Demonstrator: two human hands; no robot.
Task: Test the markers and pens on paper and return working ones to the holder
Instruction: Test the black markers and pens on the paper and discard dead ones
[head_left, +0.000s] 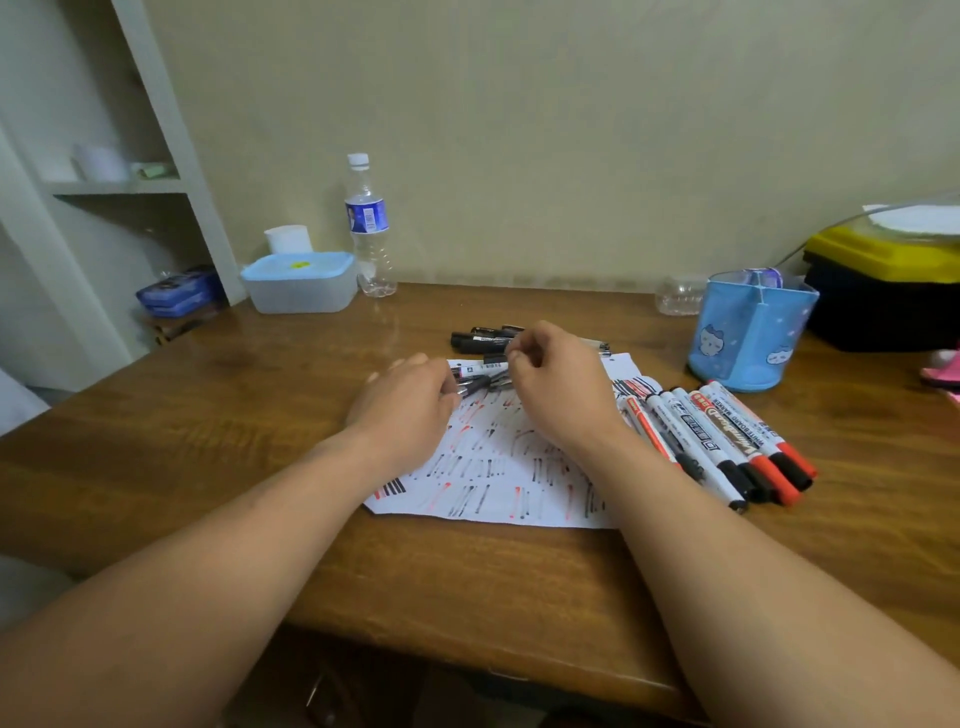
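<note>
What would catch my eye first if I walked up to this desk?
First, the white paper in the middle of the wooden table, covered with short red and black strokes. At its far edge the person's left grip and right grip hold a bunch of black pens. To the paper's right lies a row of whiteboard markers, with a blue holder behind them.

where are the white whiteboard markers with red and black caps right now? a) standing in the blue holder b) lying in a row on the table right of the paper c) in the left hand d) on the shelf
b: the white-barrelled markers lie side by side on the brown wooden table, by the scribbled white paper's right edge, outside the blue cat-print holder.
</note>
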